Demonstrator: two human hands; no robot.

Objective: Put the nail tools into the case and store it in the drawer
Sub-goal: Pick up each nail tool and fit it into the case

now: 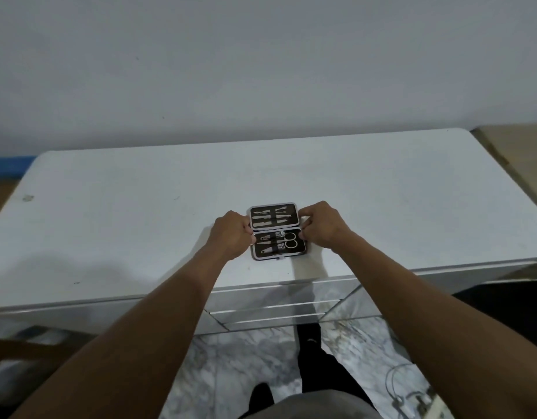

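The left hand (233, 234) has its fingers curled against the left edge of the case (277, 231), near the hinge line between the two halves; its grip looks closed onto that edge, though the fingertips are hidden behind the knuckles. The case lies open and flat on the white table (110, 213), near the front edge and in front of the person, with the nail tools (274, 219) strapped into the far half and more of them, a pair of scissors (291, 240) among them, in the near half. The right hand (320, 226) mirrors the left, pinching the right edge at the same hinge line. With every slot seemingly filled, the step in hand looks to be folding the case shut. To do that well, both hands should lift one half evenly so it swings over without twisting, keeping the other half flat on the table; a quick check that no tool stands proud of its strap would spare a jammed closure. The drawers (270, 309) below the table's front edge appear shut, so one hand must come free to pull one open.
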